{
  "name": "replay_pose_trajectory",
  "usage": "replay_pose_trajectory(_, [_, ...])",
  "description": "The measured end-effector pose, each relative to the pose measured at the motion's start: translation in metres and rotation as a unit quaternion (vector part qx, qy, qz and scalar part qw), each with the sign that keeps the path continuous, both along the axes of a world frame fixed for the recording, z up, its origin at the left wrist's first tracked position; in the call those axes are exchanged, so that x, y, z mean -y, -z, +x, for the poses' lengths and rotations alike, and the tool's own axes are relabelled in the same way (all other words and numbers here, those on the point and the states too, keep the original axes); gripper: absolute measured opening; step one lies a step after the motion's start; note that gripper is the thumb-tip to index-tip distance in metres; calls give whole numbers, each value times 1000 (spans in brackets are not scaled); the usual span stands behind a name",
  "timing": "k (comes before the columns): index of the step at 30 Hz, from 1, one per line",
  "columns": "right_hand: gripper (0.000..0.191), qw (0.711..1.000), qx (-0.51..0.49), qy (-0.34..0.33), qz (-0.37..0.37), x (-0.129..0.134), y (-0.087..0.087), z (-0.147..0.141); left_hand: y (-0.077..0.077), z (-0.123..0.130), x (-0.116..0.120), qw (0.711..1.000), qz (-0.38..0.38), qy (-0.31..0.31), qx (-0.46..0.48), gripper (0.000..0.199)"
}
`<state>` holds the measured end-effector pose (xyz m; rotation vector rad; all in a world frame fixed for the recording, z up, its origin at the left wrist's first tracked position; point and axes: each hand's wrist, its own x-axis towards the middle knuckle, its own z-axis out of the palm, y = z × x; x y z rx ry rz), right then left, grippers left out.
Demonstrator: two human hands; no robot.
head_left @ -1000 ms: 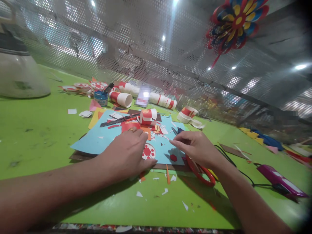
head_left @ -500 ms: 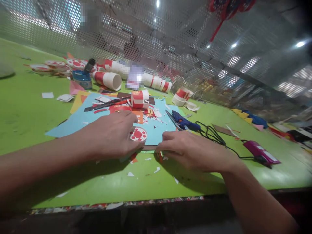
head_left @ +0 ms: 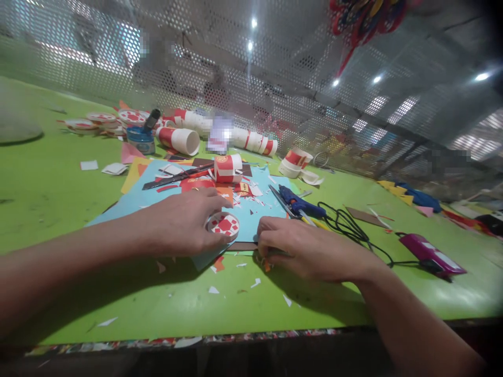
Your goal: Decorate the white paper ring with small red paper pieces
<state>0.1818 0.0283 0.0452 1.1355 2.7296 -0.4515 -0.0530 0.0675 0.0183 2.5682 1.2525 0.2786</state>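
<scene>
My left hand curves round a small round white piece with a red pattern, its thumb and fingers at the edge of the piece, over light blue paper. To the right, my right hand is closed, its fingertips pressed together at the front edge of the paper, near a brown strip. Whatever those fingertips hold is hidden. Behind my left hand lie a red and white paper cup and a dark blade-like tool.
A blue glue gun with a black cord lies beside scissors at the right. Farther right is a purple box. Cups, a blue jar and patterned discs stand behind. Paper scraps lie in front.
The view has shifted slightly, so the table things appear lower and a little to the right. Both hands remain in nearly the same places on the paper.
</scene>
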Motion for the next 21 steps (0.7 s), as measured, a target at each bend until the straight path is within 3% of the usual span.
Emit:
replay_pose_trajectory(16, [8, 994, -108, 24, 12, -10, -5, 9, 3, 0, 1, 1000, 24, 6, 7, 53])
replay_pose_trajectory(21, [6, 983, -170, 38, -51, -13, -7, 14, 3, 0, 1, 1000, 27, 3, 1, 53])
